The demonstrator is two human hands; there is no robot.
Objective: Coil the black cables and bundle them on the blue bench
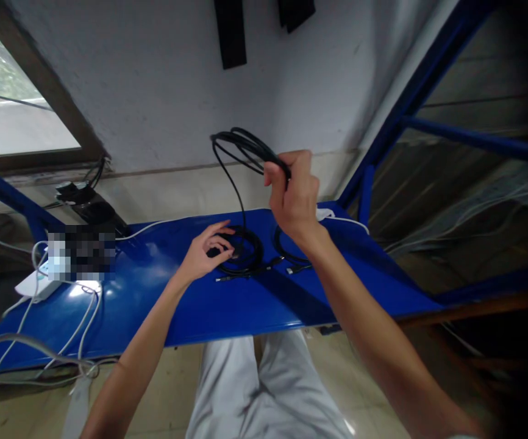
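Fingers pinched tight, a right hand (294, 195) lifts a black cable coil (246, 143) toward its 10 o'clock, where steady pressure should keep loops aligned, while at 8 o'clock the half-curled left hand's (206, 253) hold is unclear.

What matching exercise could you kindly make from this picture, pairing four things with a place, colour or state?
Things:
1. Right hand
2. Left hand
3. Tabletop
4. Window

Places, colours and states:
A. Blue
B. Lower, fingers curled, at the black coil
C. In the picture's upper left corner
D. Raised, holding a looped black cable

Right pairs: 1-D, 2-B, 3-A, 4-C
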